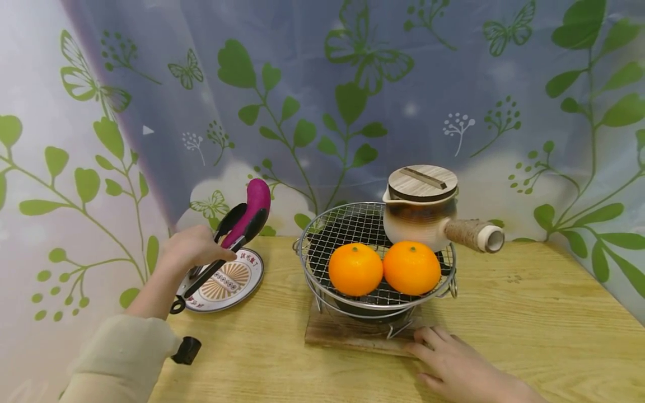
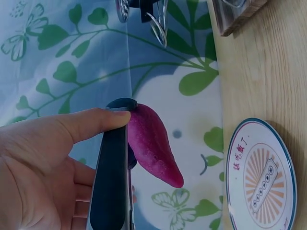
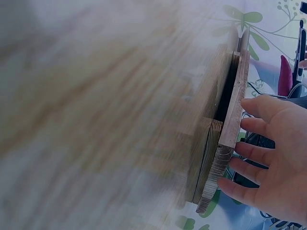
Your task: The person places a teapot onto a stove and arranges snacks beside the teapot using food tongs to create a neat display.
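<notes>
Nearest, the right hand (image 1: 456, 366) lies flat on the tabletop (image 1: 529, 324), fingers straight and loosely spread, their tips touching the front edge of the wooden board (image 1: 347, 336) under the grill. The left hand (image 1: 194, 249) sits further back on the left, fingers curled round black tongs (image 1: 221, 252) that clamp a purple sweet potato (image 1: 252, 210). The potato is held in the air, tilted up and away, just above the far edge of a round plate (image 1: 227, 282) with a sunburst pattern that lies on the tabletop.

On the board stands a round wire grill (image 1: 375, 254). Two oranges (image 1: 355, 268) rest side by side at its front, touching. Behind the right orange, a clay pot (image 1: 420, 215) with a wooden lid sits on the mesh, its rope-wrapped handle pointing right. A curtain (image 1: 322, 101) printed with leaves and butterflies hangs behind everything.
</notes>
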Available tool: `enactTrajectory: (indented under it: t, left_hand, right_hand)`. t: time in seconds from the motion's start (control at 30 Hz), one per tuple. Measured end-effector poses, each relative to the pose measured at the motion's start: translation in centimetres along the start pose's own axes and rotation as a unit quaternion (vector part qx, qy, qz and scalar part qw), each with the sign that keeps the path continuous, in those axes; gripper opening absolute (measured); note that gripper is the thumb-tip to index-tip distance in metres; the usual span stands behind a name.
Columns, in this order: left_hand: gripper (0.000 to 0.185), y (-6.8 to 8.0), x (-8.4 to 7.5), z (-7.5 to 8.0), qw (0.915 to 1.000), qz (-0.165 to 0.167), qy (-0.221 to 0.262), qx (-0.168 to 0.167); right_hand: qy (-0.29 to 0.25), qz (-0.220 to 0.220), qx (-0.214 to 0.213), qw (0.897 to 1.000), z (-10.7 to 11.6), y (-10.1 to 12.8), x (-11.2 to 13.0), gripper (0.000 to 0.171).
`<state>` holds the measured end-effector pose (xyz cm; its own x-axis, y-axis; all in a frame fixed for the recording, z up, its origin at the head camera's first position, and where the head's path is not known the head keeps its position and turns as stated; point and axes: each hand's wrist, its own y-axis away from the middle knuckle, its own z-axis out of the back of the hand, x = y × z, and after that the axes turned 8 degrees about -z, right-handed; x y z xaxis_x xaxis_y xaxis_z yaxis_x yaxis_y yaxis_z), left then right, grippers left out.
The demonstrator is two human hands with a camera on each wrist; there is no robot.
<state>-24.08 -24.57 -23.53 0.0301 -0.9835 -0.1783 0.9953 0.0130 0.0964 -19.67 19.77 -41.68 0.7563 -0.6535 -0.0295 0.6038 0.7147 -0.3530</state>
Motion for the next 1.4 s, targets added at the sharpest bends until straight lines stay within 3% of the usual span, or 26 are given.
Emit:
enactTrajectory:
  t: [0.33,0.6,0.73,1.07,1.4]
  left_hand:
    - [0.048,-0.1,-1.6,0.2,0.9996,-0.010,-0.012,-0.024]
    - [0.051,0.2,-2.7,0.7,0.9984,-0.036,-0.011,-0.043]
    - [0.052,0.4,-3.2,0.9,0.9978,-0.045,-0.016,-0.045]
    - [0.054,0.9,-4.4,1.2,0.9972,-0.056,-0.028,-0.040]
    - [0.046,1.0,-6.0,1.8,0.9958,-0.073,-0.039,-0.038]
  right_hand:
    - [-0.004,0.003,0.005,1.000,0.0,0.0,0.0,0.036]
    - [0.008,0.011,-0.019,1.000,0.0,0.0,0.1,0.039]
    - [0.011,0.015,-0.026,0.999,0.0,-0.1,0.0,0.040]
    - [0.000,-0.001,0.005,1.000,0.2,0.0,0.2,0.037]
    - [0.005,0.006,-0.012,1.000,0.1,0.0,0.3,0.038]
